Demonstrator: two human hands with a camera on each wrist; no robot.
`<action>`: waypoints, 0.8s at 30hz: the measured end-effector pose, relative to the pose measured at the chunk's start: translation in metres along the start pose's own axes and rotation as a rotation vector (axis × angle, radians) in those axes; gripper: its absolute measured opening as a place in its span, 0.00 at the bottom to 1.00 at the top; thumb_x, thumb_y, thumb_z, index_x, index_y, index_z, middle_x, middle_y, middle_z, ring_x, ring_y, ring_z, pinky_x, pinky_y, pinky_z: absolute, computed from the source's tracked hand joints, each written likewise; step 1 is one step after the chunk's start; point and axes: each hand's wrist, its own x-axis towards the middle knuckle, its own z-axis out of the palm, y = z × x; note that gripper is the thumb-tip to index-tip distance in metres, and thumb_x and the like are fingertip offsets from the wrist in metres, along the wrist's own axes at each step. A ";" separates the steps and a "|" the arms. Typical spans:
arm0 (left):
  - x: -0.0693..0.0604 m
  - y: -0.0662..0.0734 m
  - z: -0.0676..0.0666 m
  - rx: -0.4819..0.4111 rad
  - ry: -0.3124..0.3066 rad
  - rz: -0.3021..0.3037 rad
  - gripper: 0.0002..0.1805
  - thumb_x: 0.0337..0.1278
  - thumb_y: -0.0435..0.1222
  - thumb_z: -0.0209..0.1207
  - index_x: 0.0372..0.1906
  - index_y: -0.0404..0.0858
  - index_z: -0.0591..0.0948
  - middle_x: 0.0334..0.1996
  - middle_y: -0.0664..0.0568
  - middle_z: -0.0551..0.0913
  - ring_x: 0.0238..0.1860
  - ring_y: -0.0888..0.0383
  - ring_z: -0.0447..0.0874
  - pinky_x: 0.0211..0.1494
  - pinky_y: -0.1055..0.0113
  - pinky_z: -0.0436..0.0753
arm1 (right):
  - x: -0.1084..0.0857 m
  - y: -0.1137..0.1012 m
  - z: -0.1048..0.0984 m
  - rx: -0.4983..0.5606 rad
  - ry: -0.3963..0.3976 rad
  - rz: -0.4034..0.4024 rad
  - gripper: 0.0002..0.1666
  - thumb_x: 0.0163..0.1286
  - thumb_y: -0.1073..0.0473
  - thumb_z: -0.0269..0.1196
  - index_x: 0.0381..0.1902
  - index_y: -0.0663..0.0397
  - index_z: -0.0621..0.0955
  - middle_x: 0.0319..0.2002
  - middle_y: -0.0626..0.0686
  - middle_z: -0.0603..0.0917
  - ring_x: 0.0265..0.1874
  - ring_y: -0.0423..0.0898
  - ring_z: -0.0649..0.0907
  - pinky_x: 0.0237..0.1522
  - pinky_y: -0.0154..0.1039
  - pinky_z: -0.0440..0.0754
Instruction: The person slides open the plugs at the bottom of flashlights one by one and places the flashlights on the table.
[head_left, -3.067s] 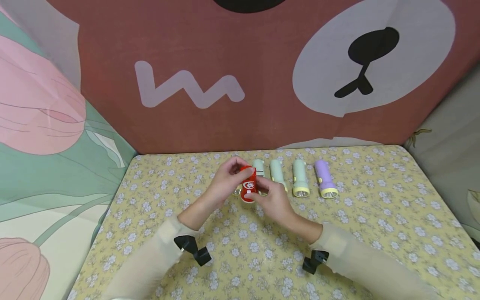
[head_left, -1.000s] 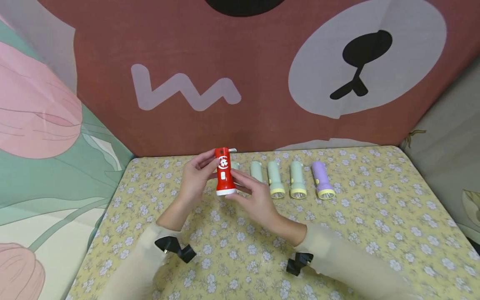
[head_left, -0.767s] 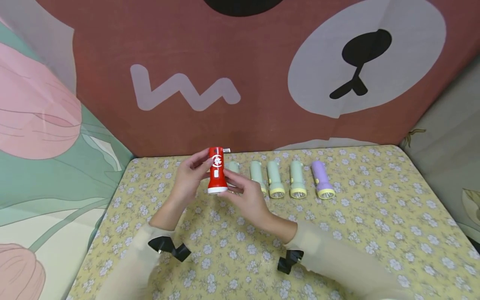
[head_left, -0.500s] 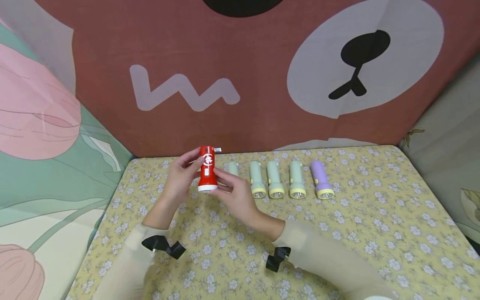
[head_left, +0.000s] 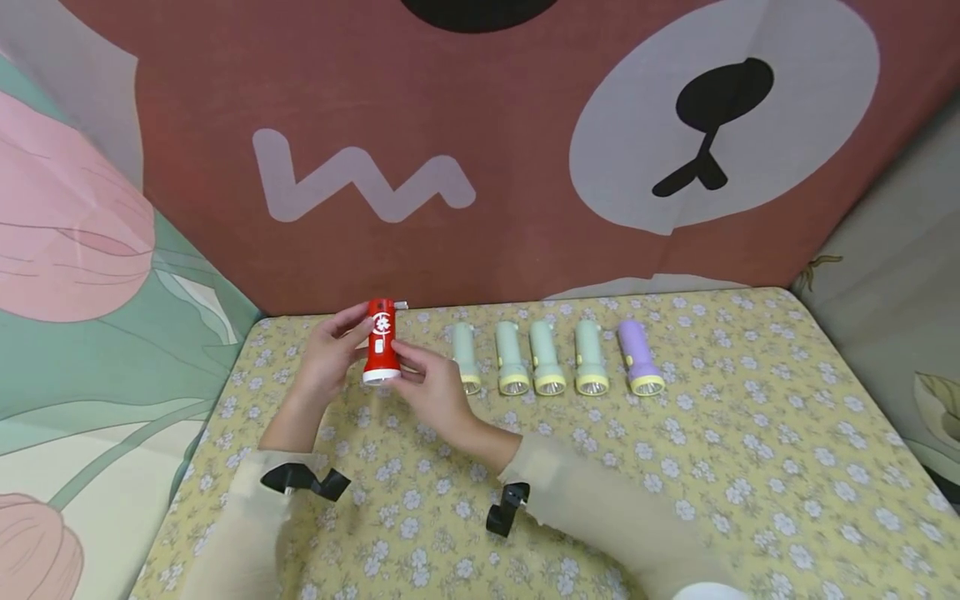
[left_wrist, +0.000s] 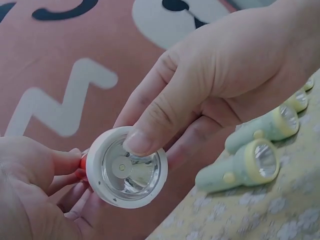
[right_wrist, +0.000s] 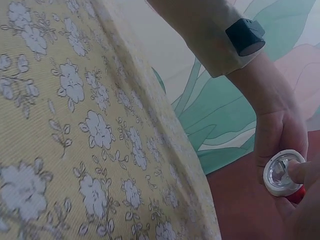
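Note:
A red flashlight (head_left: pixel 381 346) with a white rim stands roughly upright between both hands, above the left back of the table. Metal prongs stick out sideways from its top. My left hand (head_left: pixel 330 354) grips its upper body, thumb in front. My right hand (head_left: pixel 437 390) pinches the lower end; in the left wrist view, the right thumb (left_wrist: pixel 137 141) lies over the clear lens (left_wrist: pixel 120 172). No light shows in the lens. The right wrist view has the white rim (right_wrist: pixel 270 177) near its right edge. Fingers behind the flashlight are partly hidden.
Several pale green flashlights, such as the leftmost one (head_left: pixel 465 354) and another (head_left: pixel 591 354), lie in a row right of the hands, yellow heads toward me. A purple flashlight (head_left: pixel 639 354) ends the row. The flowered tablecloth (head_left: pixel 712 467) meets a brown backdrop (head_left: pixel 525 250) behind.
Both hands have carried the red flashlight leftward, away from the green row, uncovering the leftmost green flashlight. Earlier, the red one was in front of that row, with no prongs visible.

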 end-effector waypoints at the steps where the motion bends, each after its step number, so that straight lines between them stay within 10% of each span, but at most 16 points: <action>1: 0.001 -0.002 -0.003 0.005 -0.003 -0.008 0.30 0.75 0.39 0.57 0.75 0.34 0.68 0.59 0.51 0.73 0.55 0.59 0.76 0.52 0.70 0.84 | 0.001 0.002 0.003 -0.006 -0.002 0.006 0.33 0.64 0.71 0.71 0.66 0.67 0.76 0.63 0.63 0.79 0.58 0.52 0.83 0.51 0.33 0.84; 24: 0.023 -0.037 -0.059 -0.011 -0.028 -0.092 0.34 0.74 0.41 0.58 0.77 0.32 0.64 0.54 0.60 0.75 0.51 0.65 0.77 0.48 0.74 0.84 | 0.021 0.024 0.059 -0.123 0.025 0.166 0.29 0.64 0.70 0.71 0.63 0.66 0.79 0.60 0.61 0.82 0.55 0.48 0.85 0.49 0.25 0.82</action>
